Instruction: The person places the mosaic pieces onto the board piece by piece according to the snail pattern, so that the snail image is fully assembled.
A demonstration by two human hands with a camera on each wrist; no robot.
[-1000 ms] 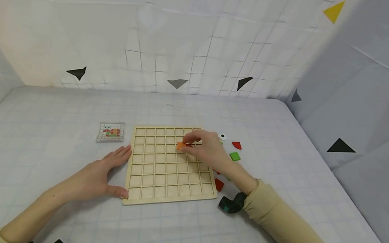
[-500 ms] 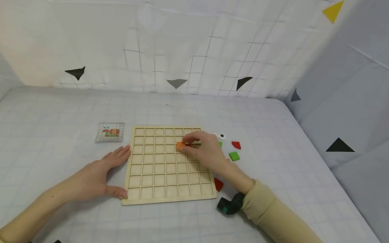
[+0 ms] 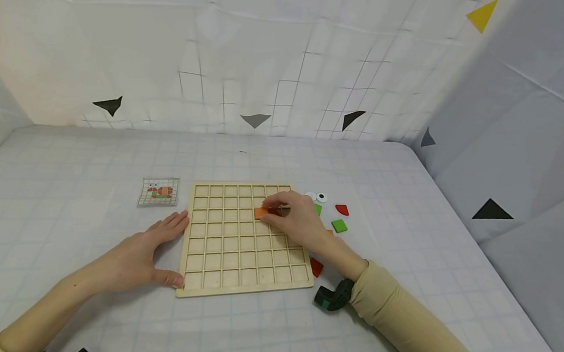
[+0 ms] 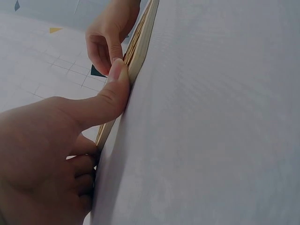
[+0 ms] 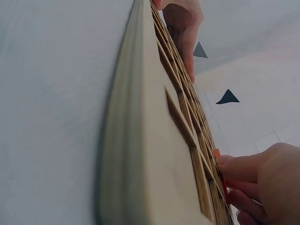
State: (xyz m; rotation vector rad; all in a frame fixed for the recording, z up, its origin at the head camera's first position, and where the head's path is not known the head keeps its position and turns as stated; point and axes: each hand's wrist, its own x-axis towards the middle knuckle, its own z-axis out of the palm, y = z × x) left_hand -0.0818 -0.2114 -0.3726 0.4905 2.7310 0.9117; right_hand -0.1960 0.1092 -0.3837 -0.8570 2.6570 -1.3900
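Observation:
A wooden grid board (image 3: pixel 215 245) lies on the table in the head view. My left hand (image 3: pixel 134 258) is spread along its left edge, thumb at the near left corner and fingertips at the side. Over the upper right part of the board, my right hand (image 3: pixel 298 218) pinches an orange square tile (image 3: pixel 261 213) with thumb and forefinger, low at a grid cell. A red piece (image 3: pixel 274 211) shows under the right fingers, just right of the orange tile. In the right wrist view, the orange tile (image 5: pixel 217 153) shows at the thumb tip; the left hand (image 5: pixel 185 28) is beyond.
A small picture card (image 3: pixel 159 191) lies left of the board. On the right are a white eye disc (image 3: pixel 322 198), a red rounded piece (image 3: pixel 342 209), green tiles (image 3: pixel 339 226) and a red tile (image 3: pixel 316 267). Some pieces are partly hidden by the right arm.
The orange tile has gone from slightly raised to lower and flatter at its cell, and the right fingers shifted slightly with it. The left hand has stayed at the board's edge.

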